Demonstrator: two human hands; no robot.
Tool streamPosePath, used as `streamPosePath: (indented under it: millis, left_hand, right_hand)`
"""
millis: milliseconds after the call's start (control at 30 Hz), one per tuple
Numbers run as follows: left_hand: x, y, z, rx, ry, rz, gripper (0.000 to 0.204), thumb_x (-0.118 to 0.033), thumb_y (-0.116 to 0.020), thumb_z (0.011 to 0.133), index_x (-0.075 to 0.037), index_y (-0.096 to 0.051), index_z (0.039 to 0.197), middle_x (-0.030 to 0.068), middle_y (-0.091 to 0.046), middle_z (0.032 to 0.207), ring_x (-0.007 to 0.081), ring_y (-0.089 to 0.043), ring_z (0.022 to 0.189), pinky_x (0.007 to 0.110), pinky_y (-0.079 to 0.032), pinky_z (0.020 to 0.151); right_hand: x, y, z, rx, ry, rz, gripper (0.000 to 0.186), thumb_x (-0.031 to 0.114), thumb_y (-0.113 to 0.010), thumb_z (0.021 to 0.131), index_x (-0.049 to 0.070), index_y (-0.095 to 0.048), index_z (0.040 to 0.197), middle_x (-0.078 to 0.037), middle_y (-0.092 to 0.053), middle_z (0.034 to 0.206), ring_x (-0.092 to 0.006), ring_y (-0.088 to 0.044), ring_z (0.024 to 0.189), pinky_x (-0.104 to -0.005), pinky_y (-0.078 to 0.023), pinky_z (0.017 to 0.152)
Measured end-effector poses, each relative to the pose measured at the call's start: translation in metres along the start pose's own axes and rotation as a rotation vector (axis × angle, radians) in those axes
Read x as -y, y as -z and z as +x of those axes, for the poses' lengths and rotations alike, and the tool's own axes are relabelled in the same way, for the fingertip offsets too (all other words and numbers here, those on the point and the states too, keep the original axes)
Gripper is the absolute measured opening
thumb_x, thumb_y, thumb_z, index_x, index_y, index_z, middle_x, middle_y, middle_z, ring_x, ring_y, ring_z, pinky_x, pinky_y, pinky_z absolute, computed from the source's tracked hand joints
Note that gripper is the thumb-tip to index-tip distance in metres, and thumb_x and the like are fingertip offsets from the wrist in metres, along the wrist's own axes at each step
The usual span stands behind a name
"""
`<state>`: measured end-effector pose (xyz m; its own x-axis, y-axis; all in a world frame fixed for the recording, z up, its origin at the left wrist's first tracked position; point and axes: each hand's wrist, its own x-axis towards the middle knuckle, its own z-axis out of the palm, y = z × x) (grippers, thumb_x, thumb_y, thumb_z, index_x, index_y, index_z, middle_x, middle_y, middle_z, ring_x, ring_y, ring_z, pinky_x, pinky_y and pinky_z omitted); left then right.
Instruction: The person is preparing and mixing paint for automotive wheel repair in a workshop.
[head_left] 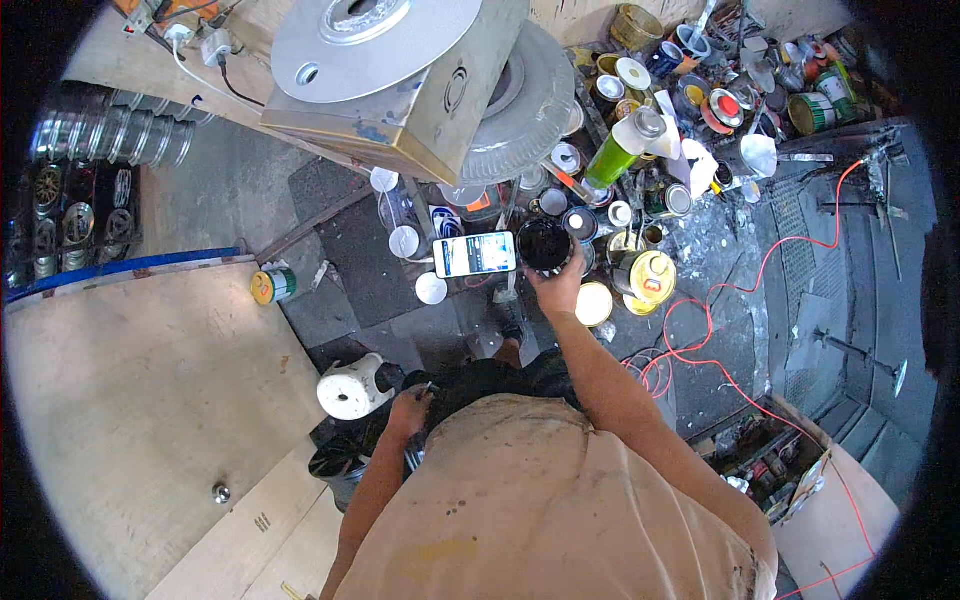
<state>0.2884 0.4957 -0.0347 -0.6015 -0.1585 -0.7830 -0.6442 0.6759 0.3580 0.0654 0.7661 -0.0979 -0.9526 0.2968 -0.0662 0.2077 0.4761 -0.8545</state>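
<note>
My right hand (560,287) reaches forward, its fingers wrapped round the near side of a cup of black liquid (545,246). Close to the cup's left is a phone (474,255) with a lit screen. Beside my lap, my left hand (408,411) is closed, and a small dark tip pokes out of it; the thing is too small to name. A white roll-like object (350,388) with a dark centre lies just beyond that hand. To the right of the cup are a yellow-lidded can (650,276) and a round pale lid (593,304).
A metal box with a round disc top (375,40) juts in overhead. Several paint cans and a green bottle (612,160) crowd the far right. An orange-red hose (715,290) winds over the floor. At left stands a wooden panel (150,380), with a small can (272,285) by its corner.
</note>
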Motion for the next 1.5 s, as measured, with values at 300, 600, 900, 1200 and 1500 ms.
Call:
streamPosePath:
  millis: [300, 600, 900, 1200, 1500]
  left_hand:
    - [-0.061, -0.025, 0.006, -0.111, -0.206, -0.215, 0.036, -0.03, -0.053, 0.089, -0.001, -0.061, 0.109, 0.0222, -0.063, 0.099, 0.0371, -0.059, 0.093, 0.039, -0.045, 0.083]
    - [-0.209, -0.085, -0.01, -0.066, -0.33, -0.472, 0.029, -0.024, -0.055, 0.091, -0.002, -0.063, 0.109, 0.0066, -0.063, 0.086, 0.0144, -0.055, 0.077, 0.03, -0.045, 0.071]
    - [-0.34, -0.197, -0.034, 0.422, -0.307, -1.148, 0.029, -0.023, -0.05, 0.096, -0.003, -0.057, 0.115, 0.0028, -0.061, 0.093, 0.0109, -0.056, 0.08, 0.024, -0.047, 0.068]
    - [-0.345, -0.236, -0.051, 0.351, -0.431, -0.745, 0.035, -0.026, -0.055, 0.093, 0.002, -0.059, 0.114, 0.0046, -0.063, 0.098, 0.0115, -0.056, 0.088, 0.026, -0.044, 0.08]
    - [-0.287, -0.207, -0.052, 0.34, -0.613, -0.361, 0.049, -0.033, -0.059, 0.089, -0.002, -0.05, 0.126, 0.0126, -0.059, 0.118, 0.0201, -0.052, 0.109, 0.034, -0.04, 0.095]
  right_hand:
    - [-0.08, 0.101, -0.041, 0.602, -0.172, -0.178, 0.077, 0.039, -0.072, 0.073, 0.0, -0.04, 0.132, -0.026, -0.052, 0.119, -0.0379, -0.051, 0.111, -0.0421, -0.04, 0.095]
    - [-0.124, 0.258, -0.037, 1.54, -0.123, -0.702, 0.058, 0.055, -0.044, 0.087, 0.008, -0.063, 0.114, -0.02, -0.063, 0.108, -0.0332, -0.06, 0.101, -0.0416, -0.045, 0.09]
    - [-0.06, 0.316, -0.034, 1.004, -0.178, 0.418, 0.034, 0.017, -0.061, 0.088, -0.001, -0.055, 0.116, -0.007, -0.063, 0.098, -0.0161, -0.058, 0.09, -0.0318, -0.046, 0.082]
    - [-0.11, 0.351, -0.049, 1.107, -0.189, 0.241, 0.018, 0.008, -0.059, 0.088, 0.001, -0.063, 0.103, -0.001, -0.065, 0.089, -0.0087, -0.057, 0.081, -0.0262, -0.046, 0.076]
    - [-0.088, 0.32, -0.043, 0.96, -0.001, -0.027, 0.027, 0.019, -0.065, 0.083, 0.001, -0.064, 0.102, -0.012, -0.067, 0.088, -0.017, -0.062, 0.08, -0.0311, -0.048, 0.075]
